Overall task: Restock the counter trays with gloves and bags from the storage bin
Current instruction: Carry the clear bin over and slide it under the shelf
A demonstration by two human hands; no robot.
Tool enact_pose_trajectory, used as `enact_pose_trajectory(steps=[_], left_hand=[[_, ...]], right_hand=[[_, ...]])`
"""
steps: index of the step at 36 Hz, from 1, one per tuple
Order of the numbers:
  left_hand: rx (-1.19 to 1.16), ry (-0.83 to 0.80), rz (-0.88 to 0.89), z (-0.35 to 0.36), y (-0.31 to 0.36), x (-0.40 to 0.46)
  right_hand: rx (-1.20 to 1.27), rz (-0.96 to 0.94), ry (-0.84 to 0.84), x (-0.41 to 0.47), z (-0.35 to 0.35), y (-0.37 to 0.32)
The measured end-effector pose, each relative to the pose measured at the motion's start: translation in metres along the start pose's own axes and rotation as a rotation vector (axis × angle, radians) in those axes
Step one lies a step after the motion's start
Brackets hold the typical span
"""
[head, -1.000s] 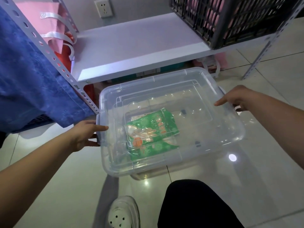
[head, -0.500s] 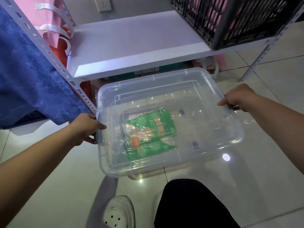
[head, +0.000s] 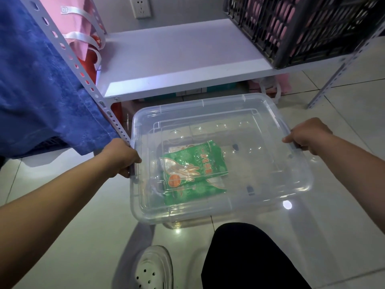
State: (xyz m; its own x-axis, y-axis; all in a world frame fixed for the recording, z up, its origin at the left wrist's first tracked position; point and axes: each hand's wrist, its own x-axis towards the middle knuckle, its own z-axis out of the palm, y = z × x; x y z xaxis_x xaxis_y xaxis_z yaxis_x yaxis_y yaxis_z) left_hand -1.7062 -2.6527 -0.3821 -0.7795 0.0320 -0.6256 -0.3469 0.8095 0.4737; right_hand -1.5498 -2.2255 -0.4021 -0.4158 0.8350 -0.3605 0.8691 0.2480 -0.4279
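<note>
Beyond both hands runs the white shelf (head: 177,57) on its perforated metal upright (head: 83,74), with a black crate (head: 308,28) up past the right hand and blue cloth (head: 35,80) hanging just above the left. Between the hands, on the tiled floor (head: 62,236), sits the clear storage bin (head: 270,184), lid on. Left hand (head: 119,156) is curled around the bin's left end, fingers tucked under the edge by the latch, thumb on top. Right hand (head: 308,135) grips the right end the same way, thumb pointing inward across the rim. Through the lid, nearer the left hand, lie green packets (head: 193,170), one stacked over another, flat on the bin's bottom. Below the bin, toward the body, a black-clad knee (head: 250,259) and a white clog (head: 154,268).
</note>
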Motion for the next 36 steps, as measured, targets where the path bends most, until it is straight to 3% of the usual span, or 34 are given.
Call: enact_pose_trajectory(steps=[8,11,15,21,26,36], left_hand=[[-0.005,-0.030,0.066,-0.003,-0.006,0.000],[-0.115,-0.123,0.097,-0.010,-0.022,-0.007],[-0.175,-0.256,0.109,-0.014,-0.063,-0.031],[-0.411,-0.521,0.121,0.006,-0.135,-0.073],[-0.771,-0.492,0.119,0.035,-0.146,-0.072],[-1.021,-0.385,0.106,0.005,-0.108,-0.072]], right_hand=[[0.064,-0.098,0.009,-0.021,0.002,0.026],[0.323,-0.085,-0.050,-0.037,0.007,0.048],[0.491,-0.062,-0.085,-0.072,0.013,0.094],[0.873,0.130,-0.357,-0.116,0.021,0.142],[1.114,0.205,-0.425,-0.123,0.028,0.126],[1.264,0.169,-0.497,-0.138,0.006,0.084]])
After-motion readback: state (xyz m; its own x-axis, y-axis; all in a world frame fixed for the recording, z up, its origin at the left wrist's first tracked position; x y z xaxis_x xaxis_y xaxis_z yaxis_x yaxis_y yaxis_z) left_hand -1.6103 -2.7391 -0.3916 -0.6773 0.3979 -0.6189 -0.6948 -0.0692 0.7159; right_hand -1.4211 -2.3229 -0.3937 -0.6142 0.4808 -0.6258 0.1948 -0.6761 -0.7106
